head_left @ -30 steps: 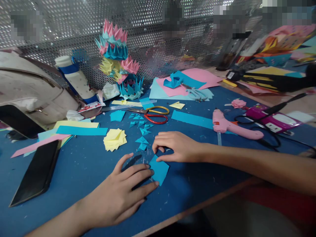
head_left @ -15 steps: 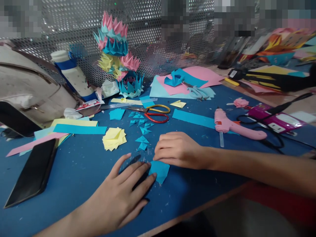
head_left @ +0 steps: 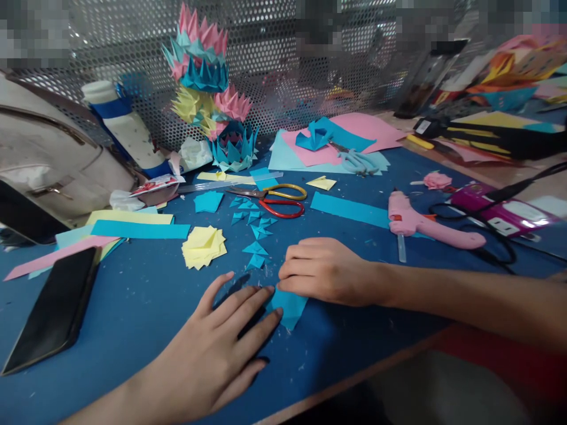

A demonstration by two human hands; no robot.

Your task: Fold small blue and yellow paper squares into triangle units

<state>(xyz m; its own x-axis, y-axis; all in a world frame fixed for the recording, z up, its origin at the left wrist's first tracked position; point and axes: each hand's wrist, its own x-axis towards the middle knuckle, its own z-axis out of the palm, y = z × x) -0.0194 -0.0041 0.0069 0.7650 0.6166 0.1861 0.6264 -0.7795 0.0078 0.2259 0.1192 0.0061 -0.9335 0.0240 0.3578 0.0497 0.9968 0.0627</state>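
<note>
Folding blue paper (head_left: 291,309), likely: left hand (head_left: 221,345) splayed, unclenched; right hand (head_left: 328,271) curled, cannot tell if pinching. Creasing probably needs firm pressure.

Handled paper (head_left: 293,308): plain bright blue
Small folded triangles (head_left: 256,261): same blue
Stacked papers (head_left: 204,248): pale yellow
Paper strips (head_left: 142,229): blue, yellow, pink, light blue
Tabletop (head_left: 146,307): dark blue, pale flecks
Scissors (head_left: 261,193): one handle yellow, one red
Glue gun (head_left: 411,222): pink, orange trigger
Paper tower (head_left: 194,104): pink, yellow, light and deep blue tiers
Bottle (head_left: 130,139): off-white, blue bands
Phone (head_left: 53,307): black
Back panel (head_left: 266,65): silvery grey, dotted with holes
</note>
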